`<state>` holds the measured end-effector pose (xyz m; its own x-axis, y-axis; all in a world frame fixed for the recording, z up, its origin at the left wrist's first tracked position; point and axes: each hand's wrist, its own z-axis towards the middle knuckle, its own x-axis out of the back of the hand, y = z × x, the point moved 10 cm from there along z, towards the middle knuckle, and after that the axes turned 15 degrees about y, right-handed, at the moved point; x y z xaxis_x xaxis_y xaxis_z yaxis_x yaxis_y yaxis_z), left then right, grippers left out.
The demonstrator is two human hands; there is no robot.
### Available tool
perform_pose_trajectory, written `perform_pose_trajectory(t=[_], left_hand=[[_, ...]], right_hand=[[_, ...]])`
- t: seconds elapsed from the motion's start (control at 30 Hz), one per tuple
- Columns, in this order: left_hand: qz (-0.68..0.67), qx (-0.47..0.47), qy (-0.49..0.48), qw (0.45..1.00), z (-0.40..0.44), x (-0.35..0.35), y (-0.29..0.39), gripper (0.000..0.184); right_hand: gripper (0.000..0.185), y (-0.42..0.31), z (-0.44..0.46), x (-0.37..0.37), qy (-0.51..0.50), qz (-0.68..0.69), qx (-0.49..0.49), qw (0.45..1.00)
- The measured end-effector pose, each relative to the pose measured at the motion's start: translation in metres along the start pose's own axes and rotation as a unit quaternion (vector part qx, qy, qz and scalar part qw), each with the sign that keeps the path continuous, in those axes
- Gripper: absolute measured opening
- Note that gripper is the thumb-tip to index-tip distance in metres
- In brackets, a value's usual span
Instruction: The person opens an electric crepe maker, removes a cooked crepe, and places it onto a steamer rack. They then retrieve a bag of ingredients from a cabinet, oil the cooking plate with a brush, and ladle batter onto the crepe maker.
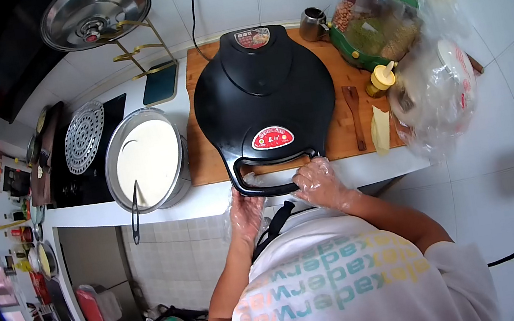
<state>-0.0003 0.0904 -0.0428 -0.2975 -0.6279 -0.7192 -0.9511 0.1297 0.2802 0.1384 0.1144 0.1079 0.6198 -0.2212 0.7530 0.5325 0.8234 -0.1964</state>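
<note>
A black electric griddle [263, 93] with its lid down stands in front of me, its loop handle [268, 191] pointing toward my body. My right hand [322, 184], in a clear plastic glove, is closed around the handle's right side. At the handle's left corner, my left hand [248, 209], gloved the same way, grips from below; part of its glove shows through the handle opening, and some fingers are hidden. Left of the griddle, a metal pot [181, 152] holds creamy white batter [149, 157], with a ladle [136, 212] leaning over the near rim.
The griddle rests on a wooden board [201, 162]. On its right are a wooden spatula [355, 116], a yellow-capped bottle [381, 80], a metal cup [313, 24] and a green-lidded grain container [376, 23]. A perforated metal disc [86, 136] lies on the black cooktop [75, 187]. A cord runs up the wall.
</note>
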Motion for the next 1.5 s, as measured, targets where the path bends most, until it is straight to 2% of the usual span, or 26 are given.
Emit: perform_pose_trajectory(t=[0.07, 0.17, 0.33, 0.63, 0.7, 0.8, 0.97, 1.2, 1.27, 1.43, 1.5], left_hand=[[-0.003, 0.003, -0.032, 0.999, 0.004, 0.005, 0.002, 0.03], [0.009, -0.026, 0.05, 0.998, -0.003, 0.004, -0.001, 0.029], [0.014, -0.022, 0.02, 0.999, -0.002, 0.0, 0.0, 0.028], [0.019, -0.033, 0.036, 0.999, -0.005, -0.003, 0.002, 0.03], [0.01, -0.027, 0.044, 0.999, -0.006, -0.002, 0.001, 0.026], [0.0, -0.023, 0.034, 0.999, -0.002, 0.007, 0.0, 0.026], [-0.008, -0.02, 0.058, 0.998, 0.002, 0.009, 0.0, 0.025], [-0.003, -0.02, 0.043, 0.999, 0.0, 0.007, 0.001, 0.026], [0.009, -0.028, 0.06, 0.998, -0.003, 0.005, 0.001, 0.026], [0.015, -0.033, -0.005, 0.999, 0.001, -0.003, 0.001, 0.028], [0.025, -0.03, 0.049, 0.998, 0.003, 0.008, 0.0, 0.028]], right_hand=[[0.028, -0.002, 0.004, 0.002, 0.011, 0.01, -0.002, 1.0], [0.027, 0.001, -0.004, 0.003, 0.018, 0.012, 0.003, 1.0], [0.029, 0.001, -0.003, 0.002, 0.018, 0.011, 0.005, 1.0], [0.03, 0.001, 0.001, 0.002, 0.012, 0.001, 0.0, 1.0], [0.031, 0.0, 0.002, 0.004, 0.02, 0.002, 0.003, 1.0], [0.031, 0.002, 0.001, -0.001, -0.014, 0.017, -0.013, 1.0], [0.032, 0.003, 0.001, -0.001, -0.007, 0.018, -0.016, 1.0], [0.034, 0.0, 0.005, 0.006, 0.025, 0.029, -0.008, 0.999], [0.032, 0.004, 0.001, -0.002, -0.011, 0.025, -0.024, 0.999], [0.029, 0.004, 0.0, -0.007, -0.034, -0.001, -0.032, 0.999], [0.028, 0.006, 0.0, -0.012, -0.062, -0.013, -0.036, 0.997]])
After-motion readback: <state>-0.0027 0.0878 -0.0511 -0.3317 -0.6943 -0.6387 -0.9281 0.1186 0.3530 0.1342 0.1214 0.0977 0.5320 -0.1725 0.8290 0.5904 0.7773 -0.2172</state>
